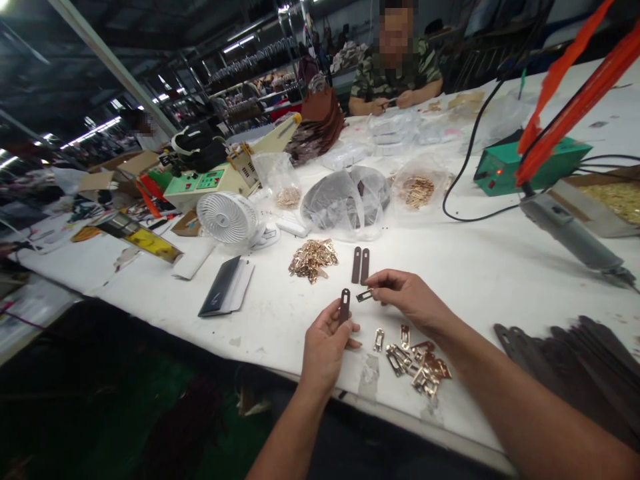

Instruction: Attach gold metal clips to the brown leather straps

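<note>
My left hand (324, 343) holds a dark brown leather strap (345, 305) upright, its rounded, slotted end pointing away from me. Close to its right, my right hand (400, 293) pinches a small metal frame plate (365, 295) with a rectangular opening. Strap and plate are slightly apart. Just beyond the plate, two more dark straps (357, 265) lie side by side on the white table. Nearer me, under my right forearm, is a loose group of gold metal plates (423, 367). A larger heap of gold plates (313, 259) sits farther off to the left.
Many dark straps (575, 360) lie stacked at the right. An electric screwdriver (575, 230) hangs there, by a green power box (530, 167). Left are a dark notebook (220, 290) and a white fan (227, 219). Plastic bags (345, 200) lie behind. A co-worker (397, 67) sits across the table.
</note>
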`<state>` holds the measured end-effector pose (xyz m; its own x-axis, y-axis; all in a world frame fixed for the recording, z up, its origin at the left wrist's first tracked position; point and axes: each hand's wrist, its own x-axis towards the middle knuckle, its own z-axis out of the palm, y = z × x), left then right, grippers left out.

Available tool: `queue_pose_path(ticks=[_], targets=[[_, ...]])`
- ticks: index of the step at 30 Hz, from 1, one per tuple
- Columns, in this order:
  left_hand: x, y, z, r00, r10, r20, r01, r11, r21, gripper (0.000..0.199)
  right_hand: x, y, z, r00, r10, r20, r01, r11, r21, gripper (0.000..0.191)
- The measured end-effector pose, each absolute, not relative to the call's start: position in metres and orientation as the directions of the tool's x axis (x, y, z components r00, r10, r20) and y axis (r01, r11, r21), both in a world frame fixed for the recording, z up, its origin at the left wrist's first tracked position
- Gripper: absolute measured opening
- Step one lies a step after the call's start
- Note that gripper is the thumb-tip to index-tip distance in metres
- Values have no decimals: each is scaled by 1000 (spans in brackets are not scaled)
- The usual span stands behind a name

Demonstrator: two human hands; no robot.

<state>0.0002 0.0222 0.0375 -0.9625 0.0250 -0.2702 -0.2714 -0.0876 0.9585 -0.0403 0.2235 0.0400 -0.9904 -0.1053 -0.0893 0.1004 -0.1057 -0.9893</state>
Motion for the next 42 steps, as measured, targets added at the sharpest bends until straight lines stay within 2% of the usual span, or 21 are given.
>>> queue_pose_path(ticks=[10,17,22,27,30,33,36,39,42], targets=[[1,26,40,-958,24,-285,-286,-54,957,69,-39,221,42,-985,-129,-111,115,-27,-993,29],[2,25,40,-970,59,-235,-235,12,972,51,-37,215,40,-980,-187,-68,75,-30,-997,24],[-1,20,39,-962,106,-250,-238,117,964,52,-35,210,42,-968,-239,-73,87,-50,-995,23],[-3,21,43,-930,196,-310,-287,137,948,42,-36,210,45,-976,-204,-80,100,-89,-991,27],[-4,23,42,-932,208,-298,-290,68,955,41,-37,215,49,-983,-168,-70,88,-102,-991,29],[-5,24,40,-943,177,-282,-284,17,959,47,-38,220,53,-990,-133,-47,54,-53,-997,25],[-5,25,40,-940,169,-295,-294,28,955,41,-39,223,56,-994,-112,-21,19,18,-1000,21],[-4,26,43,-938,166,-304,-303,32,952,37,-36,222,55,-990,-142,-15,3,85,-996,19],[-3,29,45,-940,124,-317,-315,42,948,43,-33,217,52,-980,-199,-5,-24,145,-989,20]])
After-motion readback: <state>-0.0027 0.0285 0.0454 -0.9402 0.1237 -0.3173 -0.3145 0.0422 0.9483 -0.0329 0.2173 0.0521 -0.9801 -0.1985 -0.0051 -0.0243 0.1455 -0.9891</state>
